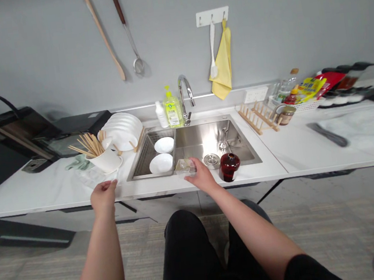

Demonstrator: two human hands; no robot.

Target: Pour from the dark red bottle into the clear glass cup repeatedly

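My right hand [200, 176] grips a small clear glass container [184, 168] at the front rim of the steel sink [209, 141]. Just right of that hand, a dark red lidded jar [229, 167] stands on the counter's front edge. My left hand [104, 197] rests at the white counter's front edge [60, 198], fingers loosely apart and holding nothing. Just behind it lies a translucent sheet or cloth [92, 177]. A white cup of wooden chopsticks [107, 159] stands further back.
A wire rack [148, 154] in the sink's left basin holds white bowls. Stacked white plates [122, 131], a lime soap bottle [172, 109] and a chrome faucet [184, 96] stand behind. A wooden dish rack [258, 118] and bottles are to the right.
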